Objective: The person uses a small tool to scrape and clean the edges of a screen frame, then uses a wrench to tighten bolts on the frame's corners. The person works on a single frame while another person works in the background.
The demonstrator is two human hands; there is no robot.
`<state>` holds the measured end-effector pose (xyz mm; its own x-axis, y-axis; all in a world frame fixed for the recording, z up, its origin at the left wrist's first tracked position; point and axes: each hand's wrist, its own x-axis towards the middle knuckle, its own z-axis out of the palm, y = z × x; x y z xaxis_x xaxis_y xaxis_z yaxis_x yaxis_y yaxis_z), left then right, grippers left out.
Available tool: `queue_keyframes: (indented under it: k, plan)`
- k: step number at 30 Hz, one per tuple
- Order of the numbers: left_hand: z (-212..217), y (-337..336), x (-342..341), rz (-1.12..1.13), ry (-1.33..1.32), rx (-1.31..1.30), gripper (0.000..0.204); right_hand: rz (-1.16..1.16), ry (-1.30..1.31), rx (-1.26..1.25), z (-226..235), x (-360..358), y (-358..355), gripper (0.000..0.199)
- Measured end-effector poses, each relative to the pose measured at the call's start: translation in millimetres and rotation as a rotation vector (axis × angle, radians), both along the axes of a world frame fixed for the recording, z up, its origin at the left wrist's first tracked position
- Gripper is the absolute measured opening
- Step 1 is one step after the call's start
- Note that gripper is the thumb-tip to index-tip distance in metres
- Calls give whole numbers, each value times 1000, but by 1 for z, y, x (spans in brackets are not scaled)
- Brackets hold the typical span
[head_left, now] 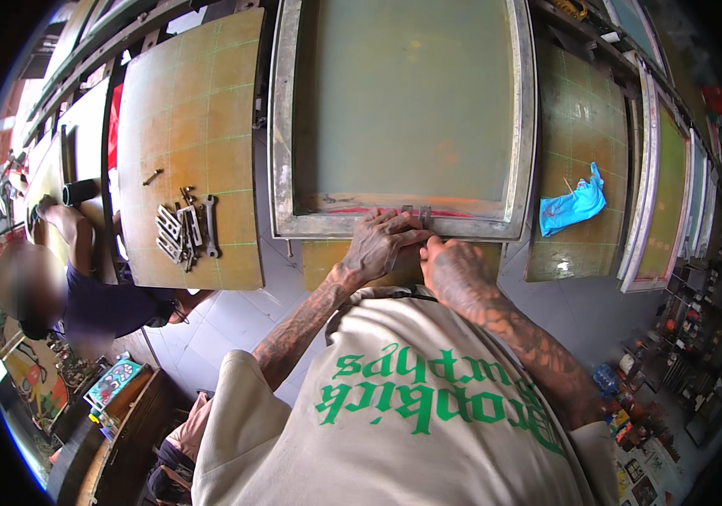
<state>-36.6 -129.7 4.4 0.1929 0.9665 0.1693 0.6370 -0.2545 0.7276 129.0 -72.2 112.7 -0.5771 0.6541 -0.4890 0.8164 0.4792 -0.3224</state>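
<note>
A screen-printing frame point(282, 118) with a grey metal border and a pale greenish mesh point(403, 101) lies in front of me. At its near edge a small metal clamp point(425, 216) sits over the border. My left hand point(378, 243) reaches over that edge with fingers bent and pressed together beside the clamp. What its fingertips hold is hidden. Just to its right, below the clamp, my right hand point(460, 271) is closed in a pinch, thumb and forefinger close to the left hand's fingertips. Anything in that pinch is too small to make out.
On the left board point(142, 110) lie a wrench point(212, 226), several metal brackets point(169, 232) and bolts. A blue cloth or glove point(573, 202) rests on the right board point(580, 110). More frames point(660, 185) lean at right. Another person point(112, 304) works at far left.
</note>
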Motion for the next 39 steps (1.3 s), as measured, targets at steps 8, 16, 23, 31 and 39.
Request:
queue_keyframes:
  k: [8,16,23,31,39]
  plan:
    - [-20,-8,-5,-3,291,238,45,591,-34,201,-10,-1,21,12]
    - [-2,8,-3,-66,85,154,35,901,-8,241,-9,7,46,8]
    - [-21,7,-6,-19,-14,115,28,1132,-149,595,-10,-24,31,12]
    - [-16,-3,4,-5,57,165,34,-409,603,365,74,11,-36,81]
    - [-35,-2,6,8,190,333,38,-1530,822,-1323,9,0,-7,39]
